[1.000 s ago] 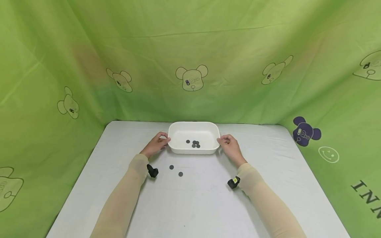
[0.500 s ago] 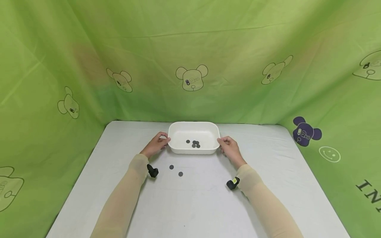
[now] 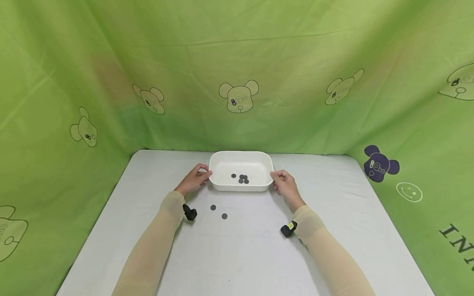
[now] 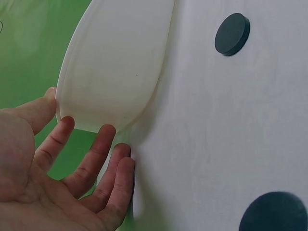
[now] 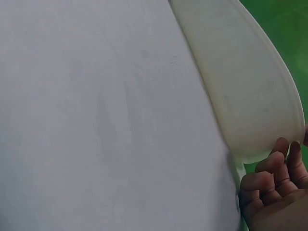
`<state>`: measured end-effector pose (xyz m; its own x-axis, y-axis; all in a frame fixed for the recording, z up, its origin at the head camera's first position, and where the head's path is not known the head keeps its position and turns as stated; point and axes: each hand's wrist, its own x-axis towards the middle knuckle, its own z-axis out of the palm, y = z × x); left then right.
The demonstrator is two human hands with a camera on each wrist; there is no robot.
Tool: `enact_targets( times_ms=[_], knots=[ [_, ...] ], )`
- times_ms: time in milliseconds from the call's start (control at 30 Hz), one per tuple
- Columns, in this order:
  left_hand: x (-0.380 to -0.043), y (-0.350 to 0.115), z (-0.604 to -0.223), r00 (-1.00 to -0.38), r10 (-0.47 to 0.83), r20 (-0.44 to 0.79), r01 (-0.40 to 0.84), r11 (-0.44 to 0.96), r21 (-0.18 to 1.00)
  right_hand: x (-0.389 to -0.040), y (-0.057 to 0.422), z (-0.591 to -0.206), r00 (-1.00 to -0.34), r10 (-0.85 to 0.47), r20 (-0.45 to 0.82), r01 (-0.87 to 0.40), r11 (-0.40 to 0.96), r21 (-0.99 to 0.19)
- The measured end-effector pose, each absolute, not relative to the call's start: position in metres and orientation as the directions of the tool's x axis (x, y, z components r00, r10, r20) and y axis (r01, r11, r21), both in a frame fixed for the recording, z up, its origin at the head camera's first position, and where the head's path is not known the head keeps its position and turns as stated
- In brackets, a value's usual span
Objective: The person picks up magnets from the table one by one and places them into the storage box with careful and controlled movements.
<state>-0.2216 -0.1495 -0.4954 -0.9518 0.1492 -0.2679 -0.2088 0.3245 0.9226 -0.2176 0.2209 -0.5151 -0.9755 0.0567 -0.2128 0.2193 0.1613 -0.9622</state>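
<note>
A white rectangular basin (image 3: 240,188) with rounded corners stands near the far edge of the table. Several dark round discs (image 3: 241,181) lie on its floor. My left hand (image 3: 193,180) pinches the left end of the rim, thumb on top and fingertips against the outer wall, as the left wrist view shows. At the opposite end my right hand (image 3: 287,186) grips the rim, its fingers curled against the outside wall in the right wrist view. Two more discs, a nearer disc (image 3: 224,216) and a farther disc (image 4: 232,34), lie flat on the table in front of the basin.
The table (image 3: 244,255) has a white cloth over it. Green fabric (image 3: 237,53) printed with bear heads hangs behind and at both sides, close behind the basin. A black wrist camera (image 3: 190,212) sits on the left sleeve, another wrist camera (image 3: 288,229) on the right.
The right wrist and forearm have shifted very slightly left. Both hands stay on the rim, and the basin and discs look unmoved.
</note>
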Motion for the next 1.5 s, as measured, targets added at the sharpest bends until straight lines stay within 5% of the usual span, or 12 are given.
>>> enact_targets(
  times_ms=[1167, 1500],
  knots=[
    [-0.2184, -0.1460, -0.4948, -0.962, 0.133, -0.239, -0.186, 0.322, 0.928, -0.2227, 0.2258, -0.5168, -0.989, 0.038, -0.140, 0.144, 0.143, -0.979],
    [-0.2141, -0.1506, -0.4868, -0.965, 0.140, -0.220, -0.139, 0.437, 0.889, -0.2229, 0.2239, -0.5178, -0.985, 0.058, -0.160, 0.168, 0.168, -0.971]
  ],
)
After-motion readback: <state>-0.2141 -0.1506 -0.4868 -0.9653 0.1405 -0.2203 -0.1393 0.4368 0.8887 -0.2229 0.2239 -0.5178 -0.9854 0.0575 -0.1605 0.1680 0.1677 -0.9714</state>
